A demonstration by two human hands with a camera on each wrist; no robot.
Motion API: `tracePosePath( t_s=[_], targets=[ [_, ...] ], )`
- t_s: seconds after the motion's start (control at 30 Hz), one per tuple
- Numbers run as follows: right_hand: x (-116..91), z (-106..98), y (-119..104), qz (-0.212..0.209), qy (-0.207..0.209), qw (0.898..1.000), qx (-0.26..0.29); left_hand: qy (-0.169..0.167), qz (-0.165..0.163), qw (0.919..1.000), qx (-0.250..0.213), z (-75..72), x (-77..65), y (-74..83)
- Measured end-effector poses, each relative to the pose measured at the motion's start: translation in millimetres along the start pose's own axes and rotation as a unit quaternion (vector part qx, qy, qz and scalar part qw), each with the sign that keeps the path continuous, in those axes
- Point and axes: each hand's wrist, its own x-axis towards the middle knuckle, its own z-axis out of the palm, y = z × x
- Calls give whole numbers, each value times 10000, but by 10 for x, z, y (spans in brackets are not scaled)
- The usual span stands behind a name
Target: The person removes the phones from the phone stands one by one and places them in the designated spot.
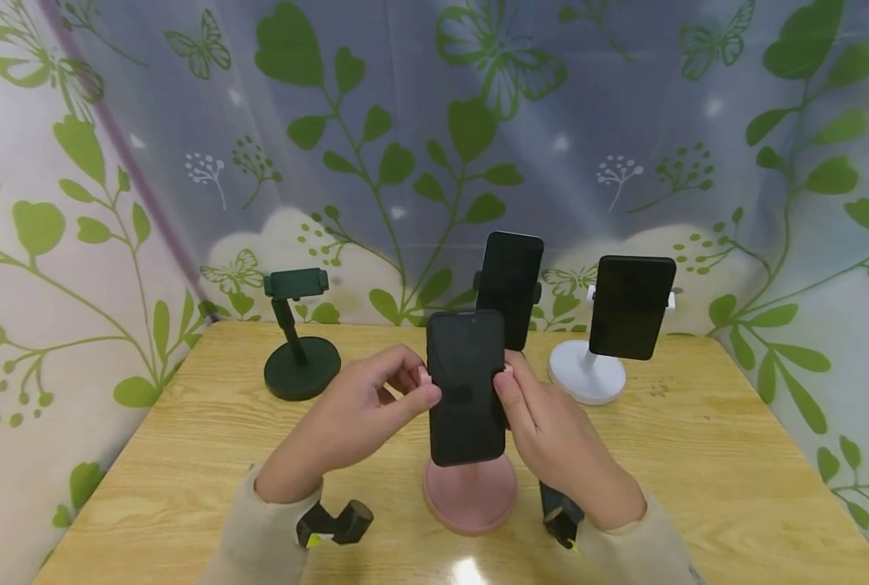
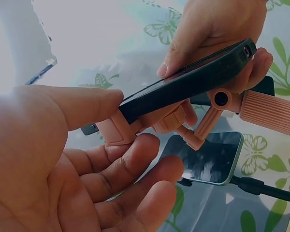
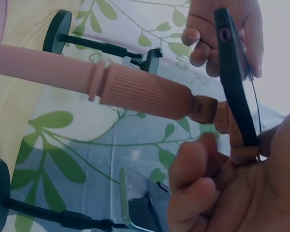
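A black smartphone [image 1: 467, 390] stands screen-up, tilted, in the clamp of a pink phone stand [image 1: 471, 500]. At its left edge, my left hand [image 1: 376, 398] pinches the clamp's pink side jaw between thumb and index finger; the other fingers are loosely curled below in the left wrist view. My right hand [image 1: 555, 426] holds the opposite edge, its thumb on the phone's front and its fingers behind, round the other clamp end. From the right wrist view, the ribbed pink stem [image 3: 145, 92] runs to a hinge behind the phone [image 3: 234, 82].
A dark green phone stand [image 1: 299, 370] without a phone is at the back left. Behind the pink stand, a dark stand carries a phone [image 1: 511, 276]. To the right, a white stand [image 1: 588, 382] holds another phone [image 1: 632, 309]. Patterned cloth [image 1: 376, 162] hangs behind the wooden table [image 1: 208, 455].
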Motion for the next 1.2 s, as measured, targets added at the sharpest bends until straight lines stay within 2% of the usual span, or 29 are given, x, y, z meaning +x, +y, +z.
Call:
tracePosePath(
  t_s=[0.23,0.37,0.53,0.7,0.97,1.2],
  targets=[
    [87,-194,-185,434,567,9955,-619,-63,-49,10000,18,-18,9,3],
    [209,-306,-372,457,585,9913,-1087,-129,-39,9999,-8,-32,11,1],
    [400,-328,-568,265,177,9845,-1724,-198,-4,9998,-37,-25,7,-16],
    [550,-291,-652,-23,-97,9730,-2304,-235,-2,9997,-15,-37,-1,-11],
    [584,-193,-736,-120,227,9577,-2866,-304,-130,9994,77,-39,4,7],
    [604,-134,-756,-433,484,9511,-3021,-307,-48,9995,94,-42,-4,1]
  ],
)
